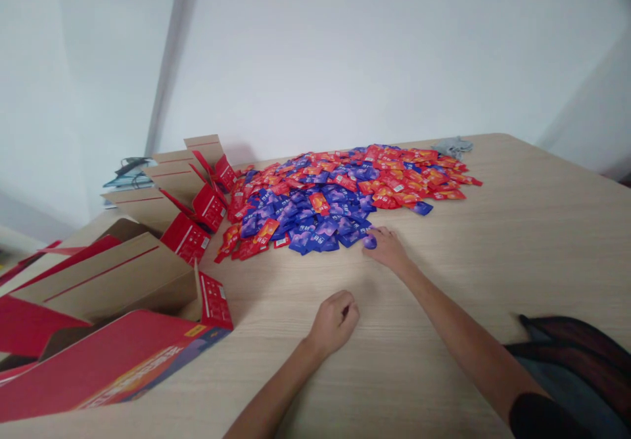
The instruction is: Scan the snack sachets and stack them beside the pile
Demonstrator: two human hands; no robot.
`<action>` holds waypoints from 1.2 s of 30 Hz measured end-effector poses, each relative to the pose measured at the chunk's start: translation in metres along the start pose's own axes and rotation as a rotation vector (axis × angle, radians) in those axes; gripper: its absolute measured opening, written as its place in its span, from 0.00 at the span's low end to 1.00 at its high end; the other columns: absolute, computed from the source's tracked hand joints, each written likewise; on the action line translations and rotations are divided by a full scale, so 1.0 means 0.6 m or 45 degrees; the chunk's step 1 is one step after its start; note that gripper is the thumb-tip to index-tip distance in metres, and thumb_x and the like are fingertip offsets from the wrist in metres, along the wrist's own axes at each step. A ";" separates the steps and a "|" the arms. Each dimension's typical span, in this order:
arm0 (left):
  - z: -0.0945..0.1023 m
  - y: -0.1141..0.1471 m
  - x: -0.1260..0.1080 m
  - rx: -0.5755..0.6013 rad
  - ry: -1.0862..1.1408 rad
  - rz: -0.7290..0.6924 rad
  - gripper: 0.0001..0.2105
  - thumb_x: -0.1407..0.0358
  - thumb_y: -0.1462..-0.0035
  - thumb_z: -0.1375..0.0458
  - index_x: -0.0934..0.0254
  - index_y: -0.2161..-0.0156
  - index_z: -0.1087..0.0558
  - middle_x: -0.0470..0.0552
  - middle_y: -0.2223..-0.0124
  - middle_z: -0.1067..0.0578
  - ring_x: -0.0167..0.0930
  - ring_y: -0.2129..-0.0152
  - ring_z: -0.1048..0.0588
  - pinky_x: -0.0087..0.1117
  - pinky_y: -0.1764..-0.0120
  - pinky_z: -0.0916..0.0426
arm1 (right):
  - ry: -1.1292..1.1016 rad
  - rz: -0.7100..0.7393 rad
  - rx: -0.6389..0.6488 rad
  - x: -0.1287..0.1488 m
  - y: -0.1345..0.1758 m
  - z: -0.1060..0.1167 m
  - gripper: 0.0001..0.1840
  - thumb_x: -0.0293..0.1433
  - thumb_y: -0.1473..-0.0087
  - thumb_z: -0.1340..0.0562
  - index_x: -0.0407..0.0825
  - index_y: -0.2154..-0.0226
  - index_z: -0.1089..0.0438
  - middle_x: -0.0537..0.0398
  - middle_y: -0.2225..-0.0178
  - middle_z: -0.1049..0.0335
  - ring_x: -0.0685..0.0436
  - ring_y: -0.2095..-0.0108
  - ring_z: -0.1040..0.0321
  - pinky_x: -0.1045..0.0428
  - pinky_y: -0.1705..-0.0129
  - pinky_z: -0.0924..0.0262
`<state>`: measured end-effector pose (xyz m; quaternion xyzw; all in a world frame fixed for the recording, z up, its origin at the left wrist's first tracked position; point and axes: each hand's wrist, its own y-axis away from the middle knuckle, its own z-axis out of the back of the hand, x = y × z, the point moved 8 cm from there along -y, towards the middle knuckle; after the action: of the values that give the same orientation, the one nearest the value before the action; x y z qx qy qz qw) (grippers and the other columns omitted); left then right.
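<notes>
Small blue-purple packets (325, 229) and red-orange packets (394, 179) lie in a wide mixed heap on the table. At the heap's near right edge, my right hand (389, 248) has its fingers closed on a purple packet (369, 242), which shows at the fingertips. My left hand (336, 321) is curled into a loose fist above the bare wood, nearer to me and apart from the heap. A dark hollow shows between its thumb and fingers, and nothing can be seen in it.
Several open red cardboard boxes (148, 340) with brown insides stand in a row on the left. A grey crumpled cloth (453, 146) lies behind the heap. A black-edged mesh item (572, 353) is at lower right. The wall (374, 58) rises behind the table (522, 229).
</notes>
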<state>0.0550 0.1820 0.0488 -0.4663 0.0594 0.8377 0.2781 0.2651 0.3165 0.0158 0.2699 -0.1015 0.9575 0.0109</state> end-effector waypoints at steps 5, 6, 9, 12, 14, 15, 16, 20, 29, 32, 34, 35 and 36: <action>-0.046 -0.011 0.007 0.003 0.121 0.012 0.13 0.65 0.37 0.46 0.61 0.74 0.37 0.46 0.73 0.34 0.29 0.75 0.34 0.31 0.67 0.41 | -0.244 -0.075 0.104 -0.033 0.042 0.038 0.23 0.35 0.48 0.36 0.50 0.49 0.21 0.45 0.50 0.20 0.36 0.50 0.25 0.45 0.42 0.37; -0.055 -0.012 0.008 0.014 0.148 0.017 0.13 0.64 0.36 0.45 0.61 0.74 0.36 0.46 0.73 0.34 0.29 0.75 0.34 0.31 0.67 0.41 | -0.302 -0.106 0.122 -0.043 0.054 0.047 0.22 0.36 0.46 0.37 0.50 0.50 0.20 0.47 0.53 0.19 0.36 0.52 0.24 0.45 0.44 0.36; -0.083 -0.019 0.012 0.027 0.241 0.055 0.14 0.61 0.34 0.43 0.62 0.72 0.32 0.46 0.73 0.32 0.29 0.74 0.33 0.31 0.66 0.39 | -0.496 -0.214 0.178 -0.067 0.105 0.062 0.21 0.42 0.43 0.41 0.50 0.56 0.18 0.50 0.62 0.18 0.36 0.60 0.22 0.44 0.52 0.31; -0.106 -0.029 0.018 -0.023 0.355 0.119 0.14 0.53 0.31 0.42 0.63 0.57 0.27 0.50 0.65 0.26 0.30 0.69 0.28 0.30 0.64 0.35 | -0.710 -0.298 0.228 -0.061 0.173 0.052 0.26 0.45 0.40 0.44 0.48 0.54 0.20 0.50 0.63 0.17 0.37 0.61 0.20 0.45 0.57 0.27; -0.117 -0.033 0.021 -0.091 0.527 0.162 0.22 0.47 0.32 0.41 0.63 0.45 0.30 0.55 0.56 0.23 0.32 0.62 0.25 0.31 0.60 0.31 | -0.896 -0.364 0.244 -0.043 0.224 0.034 0.28 0.47 0.39 0.45 0.47 0.49 0.22 0.48 0.59 0.17 0.38 0.58 0.19 0.45 0.56 0.26; -0.122 -0.033 0.023 -0.129 0.624 0.182 0.25 0.45 0.32 0.42 0.63 0.42 0.32 0.57 0.52 0.23 0.34 0.58 0.24 0.33 0.57 0.29 | -1.033 -0.416 0.252 -0.032 0.248 0.022 0.29 0.48 0.39 0.44 0.47 0.48 0.23 0.47 0.57 0.17 0.38 0.57 0.19 0.44 0.54 0.25; -0.125 -0.032 0.026 -0.167 0.709 0.202 0.27 0.44 0.32 0.42 0.63 0.41 0.32 0.58 0.50 0.23 0.35 0.56 0.23 0.34 0.53 0.29 | -1.187 -0.471 0.265 -0.020 0.270 0.009 0.29 0.49 0.39 0.42 0.47 0.47 0.24 0.46 0.55 0.18 0.38 0.55 0.20 0.44 0.51 0.26; -0.127 -0.020 0.033 -0.272 0.767 0.259 0.25 0.43 0.30 0.46 0.64 0.46 0.27 0.56 0.51 0.22 0.37 0.52 0.24 0.37 0.47 0.30 | -1.451 -0.458 0.361 0.023 0.312 -0.011 0.29 0.52 0.42 0.34 0.49 0.47 0.23 0.47 0.50 0.19 0.37 0.49 0.22 0.40 0.43 0.29; -0.108 -0.028 0.056 -0.123 0.617 0.339 0.23 0.45 0.33 0.42 0.66 0.54 0.23 0.52 0.60 0.21 0.34 0.64 0.23 0.32 0.59 0.28 | -0.393 -0.146 0.123 -0.092 0.280 0.171 0.31 0.50 0.40 0.35 0.63 0.36 0.30 0.49 0.37 0.29 0.35 0.44 0.25 0.41 0.49 0.25; -0.105 -0.034 0.072 0.007 0.565 0.369 0.20 0.52 0.38 0.35 0.65 0.50 0.27 0.50 0.61 0.20 0.33 0.66 0.22 0.31 0.62 0.28 | -0.150 -0.104 0.092 -0.157 0.278 0.232 0.32 0.53 0.42 0.35 0.61 0.39 0.27 0.48 0.40 0.26 0.33 0.43 0.26 0.39 0.47 0.26; -0.100 -0.036 0.078 0.072 0.534 0.376 0.26 0.57 0.41 0.33 0.64 0.42 0.32 0.49 0.60 0.19 0.33 0.67 0.21 0.31 0.61 0.27 | -0.020 -0.059 0.110 -0.188 0.270 0.252 0.33 0.55 0.43 0.36 0.59 0.40 0.26 0.47 0.41 0.25 0.32 0.43 0.26 0.35 0.42 0.29; -0.097 -0.036 0.079 0.093 0.505 0.381 0.30 0.59 0.42 0.33 0.63 0.37 0.36 0.48 0.61 0.19 0.33 0.67 0.20 0.32 0.61 0.27 | 0.032 -0.027 0.138 -0.196 0.263 0.254 0.33 0.56 0.43 0.36 0.59 0.40 0.26 0.47 0.41 0.24 0.31 0.43 0.26 0.33 0.39 0.32; -0.092 -0.036 0.079 0.110 0.442 0.386 0.34 0.60 0.42 0.33 0.62 0.34 0.39 0.48 0.61 0.19 0.33 0.68 0.20 0.32 0.62 0.27 | 0.073 0.012 0.177 -0.198 0.252 0.250 0.33 0.55 0.42 0.36 0.58 0.40 0.26 0.47 0.41 0.24 0.31 0.42 0.26 0.32 0.37 0.34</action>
<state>0.0881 0.1998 -0.0171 -0.5768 0.2114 0.7739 0.1542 0.4321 0.1427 0.0506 0.2421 -0.0356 0.9696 -0.0095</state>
